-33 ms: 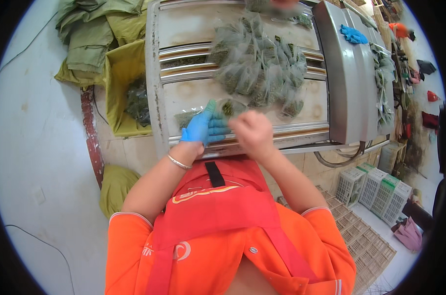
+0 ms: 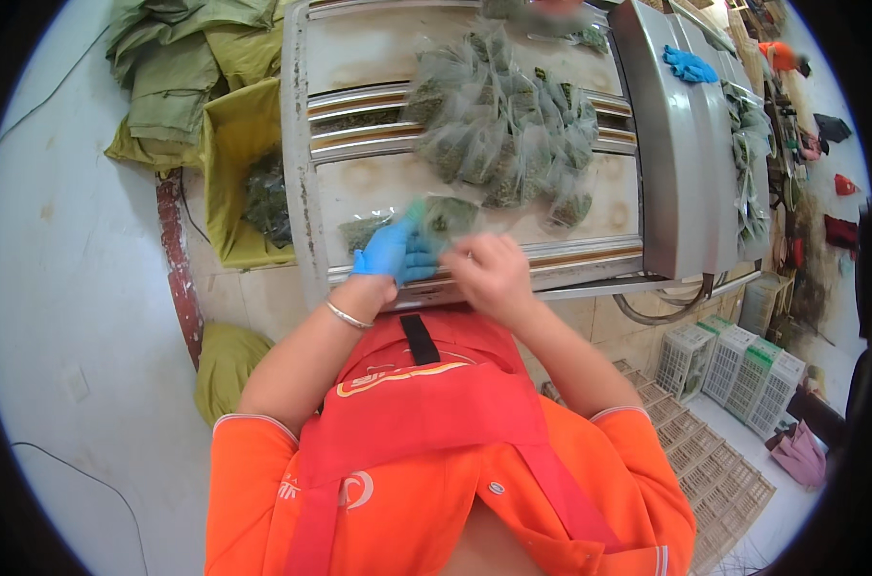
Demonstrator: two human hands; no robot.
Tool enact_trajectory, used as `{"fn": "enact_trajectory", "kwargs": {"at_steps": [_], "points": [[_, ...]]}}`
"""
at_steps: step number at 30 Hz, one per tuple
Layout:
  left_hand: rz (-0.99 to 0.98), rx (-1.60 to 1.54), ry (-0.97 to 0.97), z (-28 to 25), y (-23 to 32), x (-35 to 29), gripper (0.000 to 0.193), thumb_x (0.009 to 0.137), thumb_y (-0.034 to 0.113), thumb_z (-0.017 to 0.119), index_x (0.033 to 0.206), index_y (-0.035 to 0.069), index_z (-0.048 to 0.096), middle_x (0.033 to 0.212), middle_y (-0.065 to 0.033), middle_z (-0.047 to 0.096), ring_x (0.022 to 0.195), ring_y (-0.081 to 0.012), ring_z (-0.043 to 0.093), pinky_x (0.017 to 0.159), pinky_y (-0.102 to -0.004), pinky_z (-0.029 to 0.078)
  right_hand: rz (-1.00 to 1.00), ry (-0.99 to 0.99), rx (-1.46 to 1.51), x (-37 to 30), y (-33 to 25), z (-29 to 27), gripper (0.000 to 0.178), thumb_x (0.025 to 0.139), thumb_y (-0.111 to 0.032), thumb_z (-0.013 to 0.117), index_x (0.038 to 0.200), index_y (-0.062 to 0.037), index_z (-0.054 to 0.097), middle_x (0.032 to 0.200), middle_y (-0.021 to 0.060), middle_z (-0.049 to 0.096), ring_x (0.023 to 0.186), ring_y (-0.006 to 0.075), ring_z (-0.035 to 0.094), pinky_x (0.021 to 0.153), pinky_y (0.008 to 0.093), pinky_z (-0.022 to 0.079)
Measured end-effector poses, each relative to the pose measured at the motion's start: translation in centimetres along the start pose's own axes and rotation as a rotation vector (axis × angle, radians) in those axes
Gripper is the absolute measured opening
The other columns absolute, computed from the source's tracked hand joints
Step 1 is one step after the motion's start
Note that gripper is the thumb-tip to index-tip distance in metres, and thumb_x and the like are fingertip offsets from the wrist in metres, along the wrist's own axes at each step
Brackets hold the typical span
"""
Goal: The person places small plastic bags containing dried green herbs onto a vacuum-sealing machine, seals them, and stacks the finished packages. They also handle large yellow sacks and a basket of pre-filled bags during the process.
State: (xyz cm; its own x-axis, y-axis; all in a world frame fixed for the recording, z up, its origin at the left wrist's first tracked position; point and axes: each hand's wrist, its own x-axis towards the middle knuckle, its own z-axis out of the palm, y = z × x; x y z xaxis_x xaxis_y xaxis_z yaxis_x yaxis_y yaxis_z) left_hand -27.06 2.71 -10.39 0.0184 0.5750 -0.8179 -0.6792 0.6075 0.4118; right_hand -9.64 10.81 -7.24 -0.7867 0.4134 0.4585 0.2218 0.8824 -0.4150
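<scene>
A small clear plastic bag with green contents point(image 2: 451, 217) is between my hands, at the near edge of the metal worktop point(image 2: 609, 206). My left hand point(image 2: 396, 252), in a blue glove, has its thumb and fingers around the left side of this bag. My bare right hand point(image 2: 494, 276) is closed, its fingertips pinched at the near edge of the same bag; motion blurs the contact a little. Beside the left hand lies another filled bag point(image 2: 362, 230). Farther off, a heap of filled clear bags point(image 2: 498, 134) covers the middle of the worktop.
To the left stands an open yellow sack point(image 2: 227, 182) with dark green stuff inside. A grey metal housing point(image 2: 657, 163) with a blue glove point(image 2: 690, 65) on top borders the right. Another person's blurred hand point(image 2: 556, 8) shows at the far edge. Plastic crates point(image 2: 743, 374) sit at lower right.
My right hand has turned and come slightly down toward me. The bag between my hands now shows flatter and wider.
</scene>
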Motion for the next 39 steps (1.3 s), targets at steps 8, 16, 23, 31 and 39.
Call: {"fn": "enact_trajectory", "kwargs": {"at_steps": [8, 16, 23, 31, 39], "points": [[-0.031, 0.078, -0.067, -1.6, -2.3, 1.8, 0.027, 0.093, 0.015, 0.063, 0.117, 0.003, 0.058, 0.100, -0.0065, 0.065, 0.088, -0.0187, 0.066, 0.072, -0.0354, 0.058, 1.296, -0.116, 0.951, -3.2, 1.9, 0.3, 0.024, 0.086, -0.004, 0.071, 0.100, -0.0049, 0.051, 0.080, 0.0031, 0.062, 0.070, 0.0114, 0.062, 0.057, 0.0254, 0.049], [0.525, 1.228, 0.205, -2.3, -2.0, -0.1, 0.049, 0.090, 0.022, 0.064, 0.131, 0.003, 0.047, 0.082, -0.0121, 0.068, 0.064, -0.0297, 0.067, 0.060, -0.0419, 0.055, 0.724, -0.464, 0.450, -1.6, 4.5, 2.4, 0.016, 0.081, 0.004, 0.059, 0.092, -0.0061, 0.052, 0.080, 0.0098, 0.064, 0.072, 0.0280, 0.066, 0.063, 0.0366, 0.052], [0.651, 1.787, 0.469, -0.3, -2.3, -0.2, 0.058, 0.079, 0.030, 0.071, 0.133, 0.022, 0.051, 0.118, -0.0135, 0.063, 0.104, -0.0311, 0.061, 0.084, -0.0487, 0.048, 0.421, -0.358, 0.015, -2.7, 4.1, 4.0, 0.023, 0.077, -0.015, 0.069, 0.098, -0.0140, 0.060, 0.095, 0.0092, 0.060, 0.089, 0.0350, 0.061, 0.076, 0.0470, 0.048], [1.079, 2.046, 0.054, -1.7, 1.5, 1.3, 0.062, 0.080, 0.023, 0.065, 0.139, 0.032, 0.050, 0.147, -0.0123, 0.043, 0.131, -0.0321, 0.045, 0.116, -0.0608, 0.018, 0.275, -0.681, -0.078, -2.9, 2.6, 1.7, 0.038, 0.067, -0.028, 0.081, 0.098, -0.0169, 0.062, 0.100, 0.0044, 0.057, 0.097, 0.0277, 0.059, 0.080, 0.0431, 0.044], [0.937, 2.154, -0.070, -1.6, 3.1, 1.2, 0.079, 0.074, 0.025, 0.073, 0.146, 0.037, 0.042, 0.146, -0.0104, 0.044, 0.124, -0.0324, 0.049, 0.115, -0.0638, 0.019, 0.203, -0.407, 0.084, -4.3, 2.7, 2.4, 0.019, 0.072, -0.017, 0.076, 0.085, -0.0133, 0.062, 0.090, 0.0032, 0.056, 0.092, 0.0250, 0.058, 0.077, 0.0396, 0.042]]}}
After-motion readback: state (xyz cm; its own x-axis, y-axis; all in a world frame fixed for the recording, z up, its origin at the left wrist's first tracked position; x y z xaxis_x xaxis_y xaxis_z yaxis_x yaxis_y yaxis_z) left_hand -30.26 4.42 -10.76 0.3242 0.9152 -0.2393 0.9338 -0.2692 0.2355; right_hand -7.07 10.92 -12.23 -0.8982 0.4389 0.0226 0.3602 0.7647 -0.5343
